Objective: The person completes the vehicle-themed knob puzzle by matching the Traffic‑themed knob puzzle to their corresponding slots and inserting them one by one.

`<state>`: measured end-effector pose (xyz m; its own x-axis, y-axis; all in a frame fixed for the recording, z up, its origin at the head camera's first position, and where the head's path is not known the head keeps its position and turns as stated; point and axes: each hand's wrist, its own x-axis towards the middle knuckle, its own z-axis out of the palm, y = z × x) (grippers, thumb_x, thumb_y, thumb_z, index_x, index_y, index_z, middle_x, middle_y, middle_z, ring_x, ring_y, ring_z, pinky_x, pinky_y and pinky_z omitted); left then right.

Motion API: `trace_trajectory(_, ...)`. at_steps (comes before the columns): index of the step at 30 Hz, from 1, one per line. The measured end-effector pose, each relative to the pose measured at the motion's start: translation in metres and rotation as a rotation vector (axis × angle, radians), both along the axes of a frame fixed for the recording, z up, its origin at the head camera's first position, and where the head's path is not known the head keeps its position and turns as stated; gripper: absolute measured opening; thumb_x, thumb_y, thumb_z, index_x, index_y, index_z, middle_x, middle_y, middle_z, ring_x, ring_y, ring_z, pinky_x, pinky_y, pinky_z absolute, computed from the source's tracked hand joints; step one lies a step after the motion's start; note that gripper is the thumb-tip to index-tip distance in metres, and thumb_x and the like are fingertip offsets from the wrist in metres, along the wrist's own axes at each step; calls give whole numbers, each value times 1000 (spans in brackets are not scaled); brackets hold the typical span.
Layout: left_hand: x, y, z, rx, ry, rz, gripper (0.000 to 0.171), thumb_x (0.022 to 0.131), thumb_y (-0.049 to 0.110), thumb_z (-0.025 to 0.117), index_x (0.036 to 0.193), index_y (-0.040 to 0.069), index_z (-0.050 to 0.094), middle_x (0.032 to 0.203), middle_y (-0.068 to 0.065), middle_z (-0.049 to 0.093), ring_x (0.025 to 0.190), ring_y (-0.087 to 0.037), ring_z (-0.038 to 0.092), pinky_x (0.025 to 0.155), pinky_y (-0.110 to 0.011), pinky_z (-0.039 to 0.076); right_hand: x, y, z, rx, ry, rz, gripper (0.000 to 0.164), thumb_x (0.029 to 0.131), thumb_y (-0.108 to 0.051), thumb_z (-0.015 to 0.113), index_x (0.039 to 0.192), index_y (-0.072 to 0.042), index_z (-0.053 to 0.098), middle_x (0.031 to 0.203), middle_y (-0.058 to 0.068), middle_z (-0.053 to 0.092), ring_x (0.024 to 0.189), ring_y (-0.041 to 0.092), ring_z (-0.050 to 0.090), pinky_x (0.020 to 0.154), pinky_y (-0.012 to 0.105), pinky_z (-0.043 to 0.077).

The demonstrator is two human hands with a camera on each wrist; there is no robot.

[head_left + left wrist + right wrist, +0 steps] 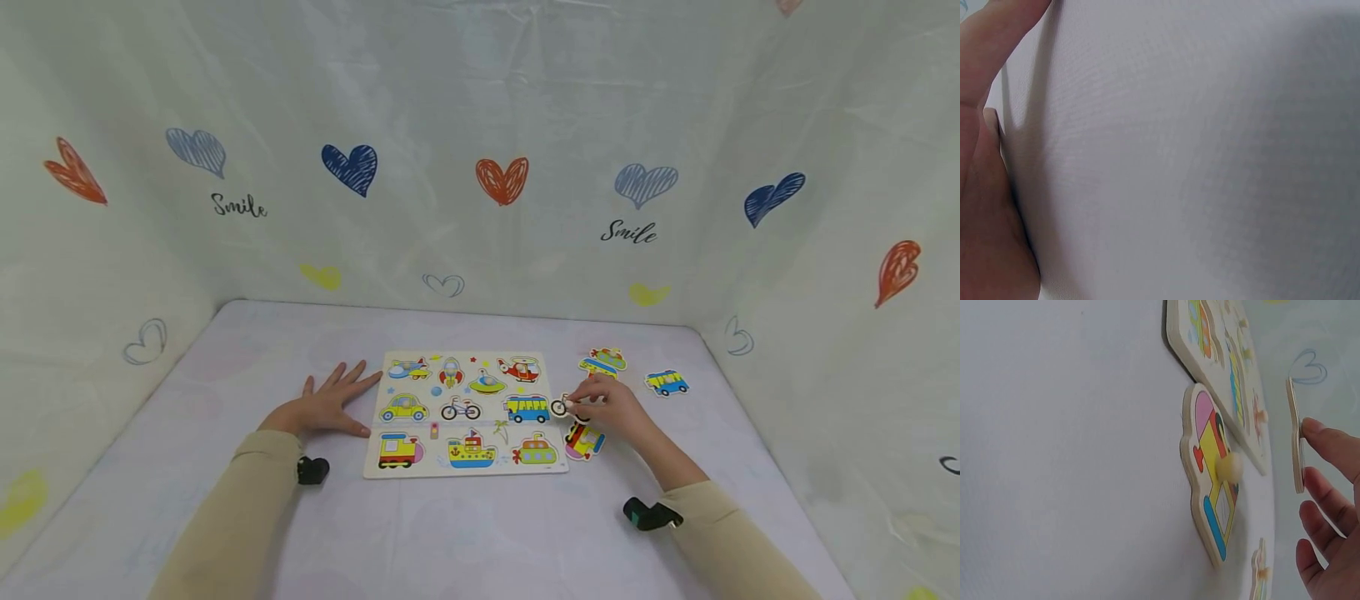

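Note:
My right hand (611, 407) pinches a wooden bicycle puzzle piece (559, 406), just off the right edge of the puzzle board (431, 425). In the right wrist view this piece (1296, 434) appears edge-on, raised off the table, between thumb and fingertips. The board carries vehicle pictures in three rows, with a bicycle picture (461, 408) in the middle. My left hand (326, 404) lies spread on the table, fingertips at the board's left edge. Below my right hand lies a loose train piece (583, 442) with a round wooden knob (1230, 468).
Beyond my right hand lie a submarine piece (608, 358) and a partly covered blue and yellow piece (597, 367). A bus piece (667, 382) lies farther right. Pale cloth (465, 533) covers the table, and a curtain printed with hearts (502, 181) hangs behind.

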<state>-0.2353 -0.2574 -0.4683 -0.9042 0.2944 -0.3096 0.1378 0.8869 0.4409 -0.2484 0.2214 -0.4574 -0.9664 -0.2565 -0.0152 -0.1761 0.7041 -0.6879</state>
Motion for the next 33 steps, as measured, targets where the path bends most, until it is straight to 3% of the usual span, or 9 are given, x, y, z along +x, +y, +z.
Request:
trace_trajectory(17,2,-1,3,-18,-4,18,108,70,49,83,155,15,25,161,-21,3,144,-46,-9,103,-73,-14,3,-62,6,-120,36,176,7,84,-23,78,91,-21,79,99,-6,60,93,18,53,77,35,47)
trace_trajectory(33,1,0,0,-12,0,2,107,71,50,82,155,16,24,161,-21,3,144,-46,-9,102,-73,-15,-2,-112,6,-95,62,324,9,84,-22,78,92,-18,79,99,-9,60,96,14,53,78,33,47)
